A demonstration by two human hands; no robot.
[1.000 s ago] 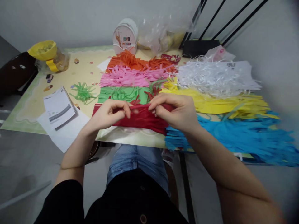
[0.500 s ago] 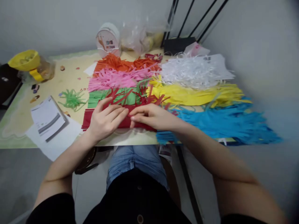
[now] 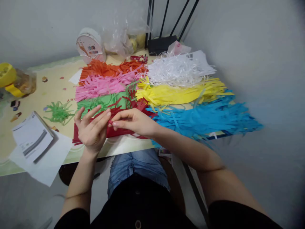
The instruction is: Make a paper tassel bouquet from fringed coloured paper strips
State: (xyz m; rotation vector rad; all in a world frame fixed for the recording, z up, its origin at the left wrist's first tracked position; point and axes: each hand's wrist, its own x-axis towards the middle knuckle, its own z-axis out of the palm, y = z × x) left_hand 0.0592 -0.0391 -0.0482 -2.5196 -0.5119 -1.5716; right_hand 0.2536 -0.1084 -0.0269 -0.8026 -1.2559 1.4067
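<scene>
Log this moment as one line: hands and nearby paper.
right hand: pinching red paper piece | left hand: spread, grip unclear | under hands: red fringed paper | alongside: green fringed paper, blue fringed paper

Red paper point(image 3: 119, 132): lying flat along the near edge of the table point(image 3: 135, 144), middle partly covered; left end cut into narrow strips. Loose red strips point(image 3: 141, 104): thin, curled, tangled beyond its right part. Small red piece point(image 3: 110, 122): pinched at fingertips of right hand point(image 3: 135, 120), mostly hidden, exact shape unclear
</scene>
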